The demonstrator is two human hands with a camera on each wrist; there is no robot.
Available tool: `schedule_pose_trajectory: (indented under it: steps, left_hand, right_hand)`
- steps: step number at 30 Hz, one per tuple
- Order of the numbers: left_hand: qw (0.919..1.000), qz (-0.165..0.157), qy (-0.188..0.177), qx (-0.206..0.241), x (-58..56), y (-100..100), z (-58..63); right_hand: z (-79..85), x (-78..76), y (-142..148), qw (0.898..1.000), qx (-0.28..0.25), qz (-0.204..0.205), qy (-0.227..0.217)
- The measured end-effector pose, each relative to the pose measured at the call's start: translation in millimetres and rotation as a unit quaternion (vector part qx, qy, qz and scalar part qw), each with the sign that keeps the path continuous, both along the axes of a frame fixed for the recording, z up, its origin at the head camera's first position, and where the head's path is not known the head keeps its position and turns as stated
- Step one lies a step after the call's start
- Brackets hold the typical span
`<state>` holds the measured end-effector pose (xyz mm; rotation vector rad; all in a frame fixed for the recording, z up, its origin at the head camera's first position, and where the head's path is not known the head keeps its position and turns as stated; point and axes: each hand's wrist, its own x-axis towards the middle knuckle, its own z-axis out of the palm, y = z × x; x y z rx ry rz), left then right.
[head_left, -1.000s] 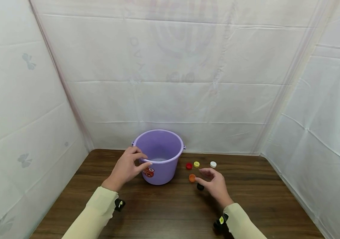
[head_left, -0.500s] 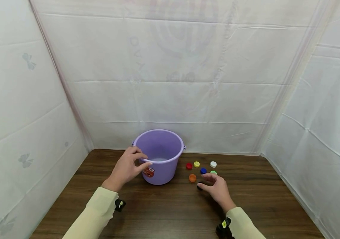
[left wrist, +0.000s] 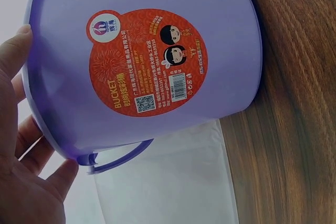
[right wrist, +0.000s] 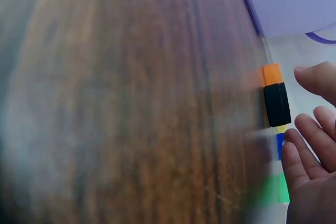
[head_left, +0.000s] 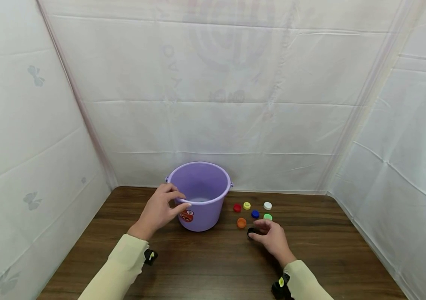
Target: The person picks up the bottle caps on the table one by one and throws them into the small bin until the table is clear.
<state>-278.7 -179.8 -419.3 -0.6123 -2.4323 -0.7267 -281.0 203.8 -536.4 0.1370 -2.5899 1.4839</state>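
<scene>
My left hand (head_left: 159,210) holds the near-left rim of a purple bucket (head_left: 207,216), thumb outside and fingers over the edge. In the left wrist view, a red label with "BUCKET" shows on the bucket's side. My right hand (head_left: 272,239) hovers at a black bottle cap (head_left: 250,232) on the table, thumb and fingers apart on either side. In the right wrist view, the black cap (right wrist: 276,104) stands clear of the fingers. Close by lie an orange cap (head_left: 241,223), a blue cap (head_left: 255,214) and a green cap (head_left: 267,217), the last partly behind my fingers.
Farther back on the wooden table (head_left: 213,266) lie a red cap (head_left: 237,208), a yellow cap (head_left: 247,206) and a white cap (head_left: 267,206), right of the bucket. White sheets (head_left: 213,125) wall in the table at the back and both sides.
My right hand has shifted slightly to the right and nearer to me, and the blue and green caps have come into sight. My left hand has stayed on the bucket rim.
</scene>
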Motion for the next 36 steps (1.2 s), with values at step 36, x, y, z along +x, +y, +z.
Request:
schedule_pose_trajectory:
  steps: [36]
  left_hand:
    - [0.9999, -0.004, 0.016, 0.005, 1.6, -0.8, -1.7]
  right_hand:
    - [1.1, -2.1, -4.1, 0.997, 0.080, 0.013, 0.008]
